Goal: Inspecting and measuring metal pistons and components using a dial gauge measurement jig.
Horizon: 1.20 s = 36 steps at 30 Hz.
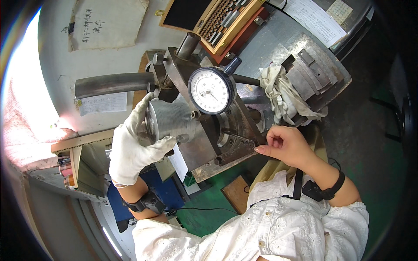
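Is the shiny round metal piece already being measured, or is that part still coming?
Done: the metal cylinder sits on the steel fixture beside the dial gauge. In hand: the gloved left hand grips it; the bare right hand pinches a thin lever. Left: whether the gauge tip touches it can't be seen.

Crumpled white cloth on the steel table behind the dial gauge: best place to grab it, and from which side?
Pinch the bunched upper part of the white cloth, coming from above. It lies slumped in loose folds against the stepped metal block, so the raised folds give a purchase. The dial gauge and its rod crowd the left side; the right hand is nearest.
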Available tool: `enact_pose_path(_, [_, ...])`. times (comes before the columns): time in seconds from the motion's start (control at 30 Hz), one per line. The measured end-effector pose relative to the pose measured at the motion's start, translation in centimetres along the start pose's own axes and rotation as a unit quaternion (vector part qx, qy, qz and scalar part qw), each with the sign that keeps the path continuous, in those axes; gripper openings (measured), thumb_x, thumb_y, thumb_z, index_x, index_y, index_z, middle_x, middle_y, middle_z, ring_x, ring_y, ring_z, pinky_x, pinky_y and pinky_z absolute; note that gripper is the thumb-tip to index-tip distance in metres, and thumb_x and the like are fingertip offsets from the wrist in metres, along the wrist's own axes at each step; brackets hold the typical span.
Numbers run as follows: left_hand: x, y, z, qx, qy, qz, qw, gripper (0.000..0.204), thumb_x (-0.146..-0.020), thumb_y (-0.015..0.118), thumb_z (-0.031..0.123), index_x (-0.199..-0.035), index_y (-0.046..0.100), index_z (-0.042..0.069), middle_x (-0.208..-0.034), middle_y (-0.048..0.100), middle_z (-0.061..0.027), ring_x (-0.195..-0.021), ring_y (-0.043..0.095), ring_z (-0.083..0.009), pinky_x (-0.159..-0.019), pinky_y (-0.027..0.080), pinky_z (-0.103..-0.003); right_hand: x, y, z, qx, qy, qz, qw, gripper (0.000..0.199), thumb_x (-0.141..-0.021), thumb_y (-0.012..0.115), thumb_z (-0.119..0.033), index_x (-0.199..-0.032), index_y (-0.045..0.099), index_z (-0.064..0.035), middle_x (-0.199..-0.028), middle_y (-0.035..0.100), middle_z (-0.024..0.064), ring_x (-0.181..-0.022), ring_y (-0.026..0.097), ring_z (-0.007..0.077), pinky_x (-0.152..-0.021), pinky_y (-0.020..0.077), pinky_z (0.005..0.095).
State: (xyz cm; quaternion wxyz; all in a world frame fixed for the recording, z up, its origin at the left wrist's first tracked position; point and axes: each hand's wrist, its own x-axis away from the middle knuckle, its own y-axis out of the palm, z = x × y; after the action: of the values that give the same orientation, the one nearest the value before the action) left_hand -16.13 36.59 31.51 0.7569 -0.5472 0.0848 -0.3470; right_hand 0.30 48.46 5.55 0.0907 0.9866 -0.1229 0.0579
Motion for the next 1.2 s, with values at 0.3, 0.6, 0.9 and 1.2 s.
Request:
enact_pose_path(0.3, [-0.4,-0.6,-0.6,-0.075,0.041,-0.025,0.996,0.085,-0.055,0.078,0.013,-0.133,0.044,0.004,-0.11,0.061,-0.0101,-0.098,0.058,-0.0148,-0.086,0.047,-0.029,0.0,0.1,0.2,-0.018,0.015,-0.005,1.0,0.044,-0.069,0.079,-0.04,-0.062,0.053,-0.0059,-0.053,0.051,0.0024,-0.049,0.049,0.0108,-0.048,0.0398,0.0244])
enact_pose_path(0.6, [-0.6,-0.8,-0.9,-0.109,0.086,-0.034,0.99,0.085,-0.054,0.077,0.012,-0.132,0.045,0.004,-0.116,0.06,-0.0125,-0.105,0.058,-0.02,-0.093,0.043,-0.031,-0.1,-0.1,-0.1,-0.016,0.03,-0.018,0.999,0.044,-0.069,0.079,-0.041,-0.062,0.053,-0.0055,-0.054,0.051,0.0021,-0.05,0.048,0.0099,-0.048,0.0392,0.024])
enact_pose_path(0.9, [-0.9,-0.5,-0.8,-0.111,0.1,-0.026,0.988,0.087,-0.053,0.079,0.013,-0.132,0.045,0.003,-0.117,0.06,-0.0131,-0.106,0.059,-0.0206,-0.093,0.043,-0.031,-0.2,-0.2,-0.1,-0.042,0.038,-0.018,0.998,0.043,-0.069,0.08,-0.037,-0.062,0.052,-0.0058,-0.054,0.049,-0.0003,-0.051,0.045,0.0071,-0.049,0.038,0.0217])
enact_pose_path(1.2, [-0.9,-0.9,-2.4,-0.073,0.114,-0.02,0.991,0.095,-0.048,0.084,0.017,-0.133,0.044,0.003,-0.122,0.057,-0.0139,-0.112,0.055,-0.0218,-0.098,0.04,-0.031,0.0,0.0,-0.3,-0.033,0.058,-0.011,0.998,0.042,-0.069,0.081,-0.035,-0.062,0.052,-0.0056,-0.055,0.047,-0.0025,-0.053,0.041,0.0052,-0.049,0.0364,0.0207])
